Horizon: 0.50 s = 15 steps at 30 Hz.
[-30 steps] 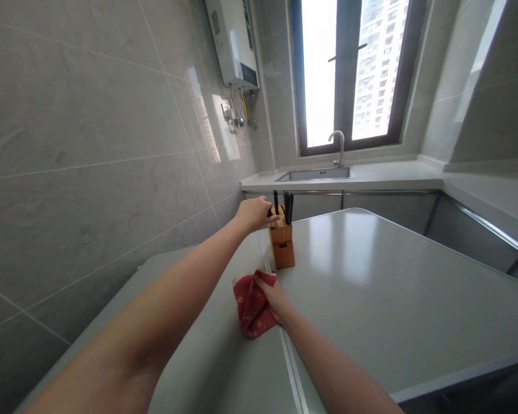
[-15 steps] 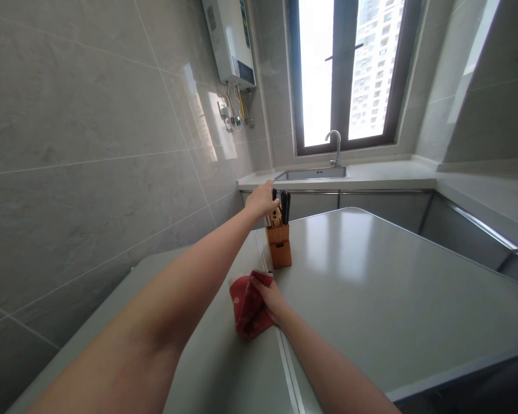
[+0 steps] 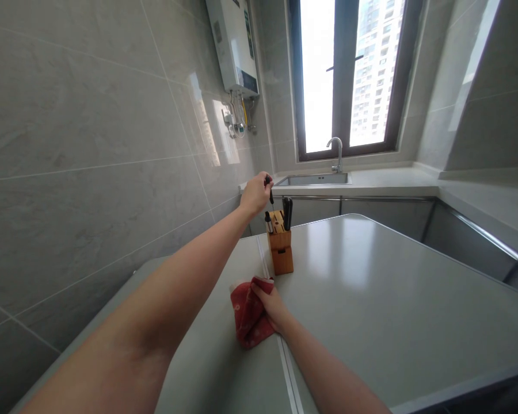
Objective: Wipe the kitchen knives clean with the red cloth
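Note:
A wooden knife block (image 3: 281,251) stands on the light table (image 3: 397,293) just ahead of me. My left hand (image 3: 255,194) is closed around the black handle of a knife (image 3: 271,196) above the block's back left. Part of its thin blade shows below the handle, with the lower end at the block's top. Other black handles (image 3: 288,214) stick out of the right side of the block, and a smaller one (image 3: 268,221) at the left. Nearer to me, my right hand (image 3: 273,306) grips a red cloth (image 3: 249,315), which hangs in folds over the table.
A seam (image 3: 288,368) with pale strips runs along the table. Grey tiled wall (image 3: 90,132) rises on the left, with a white water heater (image 3: 233,49) on it. Behind the table are a counter (image 3: 384,177), a sink (image 3: 315,180) with a faucet (image 3: 337,154), and a window.
My left hand, which was over the block's handles, has risen slightly with a knife drawn partly up. My right hand still holds the red cloth. The view has tilted up a little.

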Each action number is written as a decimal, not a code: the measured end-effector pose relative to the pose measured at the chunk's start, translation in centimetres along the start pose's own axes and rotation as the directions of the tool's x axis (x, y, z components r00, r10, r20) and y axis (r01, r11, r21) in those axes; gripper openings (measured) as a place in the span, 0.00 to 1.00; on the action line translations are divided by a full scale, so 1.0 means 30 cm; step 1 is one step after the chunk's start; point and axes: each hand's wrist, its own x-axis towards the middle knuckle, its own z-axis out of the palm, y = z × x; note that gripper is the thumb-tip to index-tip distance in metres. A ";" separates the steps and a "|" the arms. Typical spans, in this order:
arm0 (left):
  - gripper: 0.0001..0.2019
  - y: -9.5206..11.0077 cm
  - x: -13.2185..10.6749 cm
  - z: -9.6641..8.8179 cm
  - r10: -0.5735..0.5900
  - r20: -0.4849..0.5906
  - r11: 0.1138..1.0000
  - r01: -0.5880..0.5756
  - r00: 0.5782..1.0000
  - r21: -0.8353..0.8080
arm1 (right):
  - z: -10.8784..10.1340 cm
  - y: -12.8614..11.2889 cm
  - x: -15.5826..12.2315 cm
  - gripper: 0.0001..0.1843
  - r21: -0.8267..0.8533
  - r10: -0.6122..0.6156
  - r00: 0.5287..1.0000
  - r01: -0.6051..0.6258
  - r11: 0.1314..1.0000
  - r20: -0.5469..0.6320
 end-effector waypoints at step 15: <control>0.15 -0.142 -0.283 -0.259 -0.469 -0.540 0.678 -0.107 0.699 -0.727 | -0.005 0.015 -0.017 0.20 -0.102 -0.050 0.998 0.054 0.993 0.039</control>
